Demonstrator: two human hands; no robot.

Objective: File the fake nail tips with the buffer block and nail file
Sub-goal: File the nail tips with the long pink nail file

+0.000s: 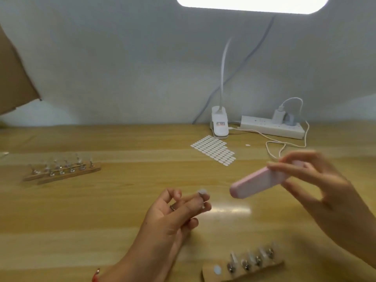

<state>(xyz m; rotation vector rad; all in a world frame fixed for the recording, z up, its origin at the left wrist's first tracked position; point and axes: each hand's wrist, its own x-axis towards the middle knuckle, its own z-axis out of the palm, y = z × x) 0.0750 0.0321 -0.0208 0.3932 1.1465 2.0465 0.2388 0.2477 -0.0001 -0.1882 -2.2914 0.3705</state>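
**Buffer block raised, nail tip waiting to its left**

Over the desk (pixel 101 210), near its front edge, the right hand (pixel 317 184) grips the pink buffer block (pixel 258 183) by its far end. The block's long axis slants down-left, its free end aimed at the left hand (pixel 175 216). That hand pinches a small fake nail tip (pixel 202 193) between fingertips, close to the block but apart from it.

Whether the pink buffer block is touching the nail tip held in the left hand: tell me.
Apart. The head view shows bare table between the buffer block, held in the right hand, and the nail tip pinched in the left hand.
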